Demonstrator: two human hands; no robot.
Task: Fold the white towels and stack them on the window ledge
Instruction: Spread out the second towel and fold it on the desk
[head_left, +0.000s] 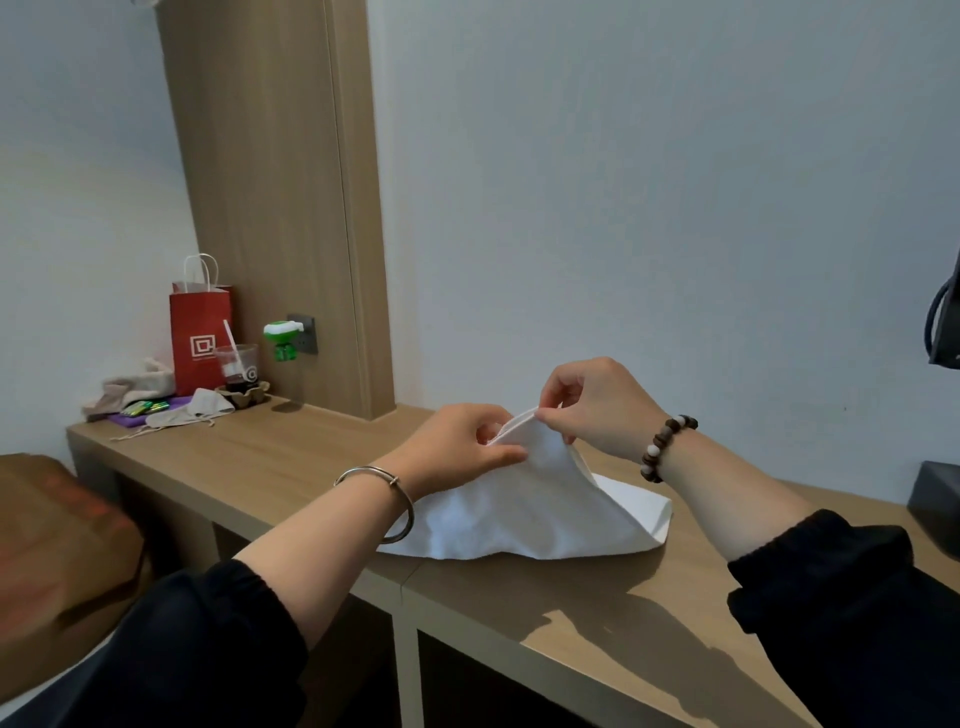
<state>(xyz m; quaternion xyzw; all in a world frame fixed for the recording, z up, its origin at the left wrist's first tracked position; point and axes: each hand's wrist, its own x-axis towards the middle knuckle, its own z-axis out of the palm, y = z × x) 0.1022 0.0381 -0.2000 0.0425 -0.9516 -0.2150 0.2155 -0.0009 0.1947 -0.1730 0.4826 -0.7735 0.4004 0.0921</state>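
far to the left of the fingers, a red paper carrier bag with white cord handles (200, 338) stands on the long pale-wood ledge (260, 457). it bears a white nested-square logo, and the small line of print beneath it is too blurred to read. before the bag lie a heap of beige cloth (135, 387) and a clear plastic cup of dark drink with a straw (237, 364), seated in a brown cardboard cup tray (254, 396). the round mark on the cup cannot be read. just beyond, a green-and-white plug-in gadget (283, 340) sits in a grey wall socket (306, 332).

at centre the person's left hand (457, 441), a thin silver bangle (395, 499) on its wrist, pinches the lifted edge of a white cloth towel (524, 514) between thumb and curled fingers. the right hand (597, 400), wearing a brown-and-white bead bracelet (665, 447), pinches the same edge just beside it. the towel peaks at the fingertips and drapes down below them, its lower part resting on the ledge.

far to the right of the fingers, a black box (935, 499) sits at the frame's edge.
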